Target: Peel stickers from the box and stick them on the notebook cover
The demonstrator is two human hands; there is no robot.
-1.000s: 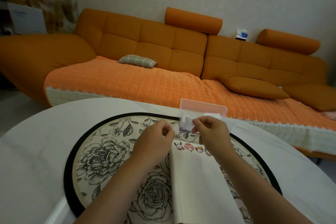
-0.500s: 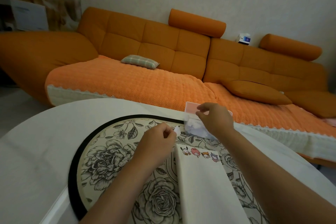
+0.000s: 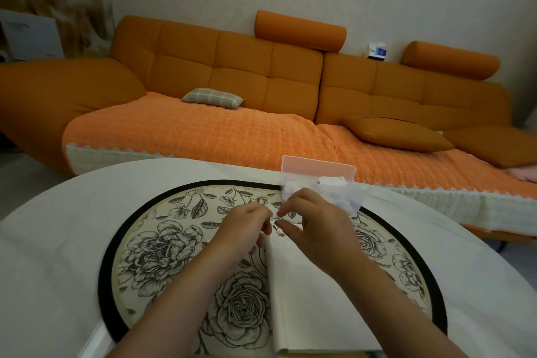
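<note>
Orange fabric sofa (image 3: 261, 81) fills the whole background, with a small checked green cushion (image 3: 213, 97) on its quilted seat cover and a plain orange pillow (image 3: 399, 134) further right. Closer in there's a round white surface (image 3: 58, 241), and on it a big round floral mat with a black rim (image 3: 162, 247), all grey roses on cream.

On the mat lies the cream rectangular notebook (image 3: 308, 299), closed, long side running away from the camera. At least one small cartoon sticker (image 3: 279, 231) sits at its far edge; the rest of that edge is hidden behind the hands.

Just past the notebook, at the mat's far rim, is the clear plastic sticker box with a pink lid (image 3: 318, 168), lid standing open, white bits of paper inside.

Both hands hover over the notebook's far end, close together, fingertips nearly meeting. Left hand (image 3: 244, 231) is pinched shut, the right hand (image 3: 315, 227) has thumb and forefinger closed too, and something thin seems to be held between them, but it's too small and blurry to say what. The right hand partly covers the box's front.
</note>
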